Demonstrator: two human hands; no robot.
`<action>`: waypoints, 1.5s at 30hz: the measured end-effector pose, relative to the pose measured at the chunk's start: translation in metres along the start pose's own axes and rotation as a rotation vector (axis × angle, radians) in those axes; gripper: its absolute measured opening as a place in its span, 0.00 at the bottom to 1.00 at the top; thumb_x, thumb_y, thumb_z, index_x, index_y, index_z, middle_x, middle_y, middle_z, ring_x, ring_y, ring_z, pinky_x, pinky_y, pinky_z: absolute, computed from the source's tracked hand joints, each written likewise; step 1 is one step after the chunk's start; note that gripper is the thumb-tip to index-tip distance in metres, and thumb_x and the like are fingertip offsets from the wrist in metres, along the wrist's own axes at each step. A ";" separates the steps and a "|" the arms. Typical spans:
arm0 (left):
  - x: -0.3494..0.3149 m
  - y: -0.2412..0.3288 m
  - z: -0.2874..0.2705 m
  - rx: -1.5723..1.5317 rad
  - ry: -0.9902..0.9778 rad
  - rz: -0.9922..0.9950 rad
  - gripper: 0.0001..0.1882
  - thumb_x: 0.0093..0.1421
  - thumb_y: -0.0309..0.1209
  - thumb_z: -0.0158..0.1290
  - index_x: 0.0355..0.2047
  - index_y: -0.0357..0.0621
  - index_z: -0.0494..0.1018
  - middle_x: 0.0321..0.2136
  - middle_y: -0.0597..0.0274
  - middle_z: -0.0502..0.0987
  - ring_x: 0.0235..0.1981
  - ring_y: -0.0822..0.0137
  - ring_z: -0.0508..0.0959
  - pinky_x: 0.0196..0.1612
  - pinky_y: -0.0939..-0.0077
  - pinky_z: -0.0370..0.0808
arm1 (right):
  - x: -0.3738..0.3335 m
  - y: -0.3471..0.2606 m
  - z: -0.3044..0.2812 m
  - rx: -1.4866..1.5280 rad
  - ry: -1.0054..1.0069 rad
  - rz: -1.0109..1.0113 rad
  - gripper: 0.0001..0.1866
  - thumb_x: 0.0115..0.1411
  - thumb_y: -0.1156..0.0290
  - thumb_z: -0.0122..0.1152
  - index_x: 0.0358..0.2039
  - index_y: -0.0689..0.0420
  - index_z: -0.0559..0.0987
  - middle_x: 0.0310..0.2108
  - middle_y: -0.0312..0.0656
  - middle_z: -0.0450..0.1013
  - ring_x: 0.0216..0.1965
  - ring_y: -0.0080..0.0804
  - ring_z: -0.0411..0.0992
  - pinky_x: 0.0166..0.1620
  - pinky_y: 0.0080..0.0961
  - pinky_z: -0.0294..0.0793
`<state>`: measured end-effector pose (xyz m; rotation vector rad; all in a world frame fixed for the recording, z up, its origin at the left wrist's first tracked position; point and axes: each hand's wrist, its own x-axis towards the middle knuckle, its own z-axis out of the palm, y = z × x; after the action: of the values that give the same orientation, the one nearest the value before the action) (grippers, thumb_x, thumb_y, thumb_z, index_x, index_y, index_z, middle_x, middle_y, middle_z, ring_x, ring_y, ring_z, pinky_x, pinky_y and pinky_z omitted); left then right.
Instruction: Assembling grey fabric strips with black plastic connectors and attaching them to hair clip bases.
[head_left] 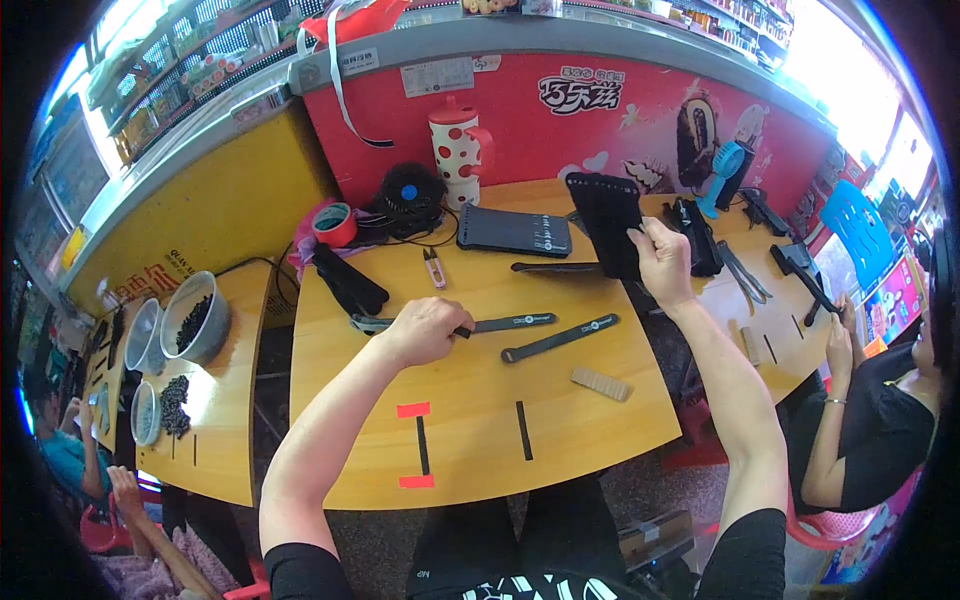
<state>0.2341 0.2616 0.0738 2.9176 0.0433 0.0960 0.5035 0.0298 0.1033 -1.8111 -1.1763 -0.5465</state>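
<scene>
My right hand (pixel 662 262) is raised over the table's right side, its fingers closed on a black flat panel (pixel 606 220) with small dots along its top edge. Lower and to the left, my left hand (pixel 425 332) is closed, and a small black piece shows at its fingertips. A black strap with light print (pixel 515 323) runs along the table on both sides of that hand; whether the hand touches it is hidden. Another black strap (pixel 560 338) lies to its right. Behind them rests a stack of black panels (pixel 512 230), with a thin dark strip (pixel 555 267) in front.
On the table (pixel 480 400) are black tape marks, red tape, a ribbed beige piece (pixel 600 384), thread snips (pixel 434 268) and a black pouch (pixel 348 283). A dotted tumbler (pixel 457 150) and black fan (pixel 410 192) stand behind. Left, tubs (pixel 205 320); right, a co-worker (pixel 870 420).
</scene>
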 end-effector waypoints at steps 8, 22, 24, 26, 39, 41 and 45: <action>-0.009 0.071 -0.078 0.043 0.239 -0.322 0.15 0.52 0.33 0.57 0.38 0.37 0.73 0.31 0.46 0.77 0.37 0.49 0.77 0.37 0.58 0.73 | -0.011 -0.015 0.004 0.027 -0.026 -0.071 0.05 0.56 0.75 0.59 0.33 0.61 0.78 0.26 0.53 0.73 0.30 0.52 0.74 0.30 0.36 0.70; 0.011 0.006 0.008 -0.513 0.614 -0.606 0.23 0.57 0.45 0.57 0.39 0.34 0.73 0.31 0.47 0.77 0.29 0.51 0.80 0.31 0.61 0.76 | -0.021 -0.023 0.006 0.083 -0.079 -0.091 0.06 0.55 0.77 0.59 0.35 0.61 0.78 0.29 0.52 0.75 0.33 0.50 0.75 0.31 0.33 0.72; 0.058 0.034 -0.004 -0.950 0.313 -0.903 0.18 0.61 0.39 0.55 0.35 0.32 0.73 0.29 0.47 0.77 0.19 0.61 0.78 0.19 0.72 0.75 | -0.022 -0.022 0.001 0.142 -0.046 -0.076 0.07 0.55 0.80 0.58 0.35 0.61 0.78 0.29 0.52 0.75 0.33 0.51 0.75 0.32 0.31 0.72; 0.086 0.036 0.009 -1.158 0.317 -0.923 0.15 0.61 0.34 0.54 0.36 0.31 0.72 0.28 0.45 0.77 0.19 0.59 0.78 0.18 0.71 0.75 | -0.026 -0.027 0.002 0.163 -0.042 -0.059 0.08 0.55 0.81 0.58 0.36 0.61 0.78 0.29 0.52 0.75 0.33 0.50 0.75 0.32 0.29 0.73; -0.027 -0.002 -0.065 -1.557 0.874 -0.424 0.20 0.56 0.17 0.53 0.49 0.39 0.69 0.33 0.60 0.78 0.18 0.65 0.77 0.18 0.79 0.73 | -0.081 -0.062 -0.162 0.461 0.552 0.460 0.20 0.61 0.78 0.58 0.16 0.51 0.61 0.13 0.24 0.54 0.17 0.13 0.52 0.20 0.22 0.49; -0.070 -0.005 -0.104 -1.540 0.931 -0.312 0.18 0.57 0.18 0.53 0.49 0.40 0.69 0.35 0.60 0.78 0.21 0.65 0.78 0.20 0.78 0.74 | -0.106 -0.101 -0.180 -0.420 0.340 -0.007 0.07 0.57 0.78 0.59 0.23 0.62 0.73 0.16 0.39 0.68 0.17 0.31 0.65 0.22 0.26 0.60; -0.129 0.014 -0.146 -1.596 1.030 -0.115 0.15 0.60 0.19 0.50 0.48 0.40 0.71 0.39 0.57 0.79 0.29 0.67 0.79 0.28 0.77 0.79 | -0.160 -0.149 -0.146 -0.582 -0.123 -0.700 0.16 0.47 0.79 0.60 0.39 0.66 0.76 0.30 0.49 0.75 0.20 0.32 0.71 0.20 0.22 0.66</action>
<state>0.0956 0.2757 0.2109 1.0668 0.1842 1.0130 0.3129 -0.1505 0.1246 -1.8778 -1.8927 -1.2984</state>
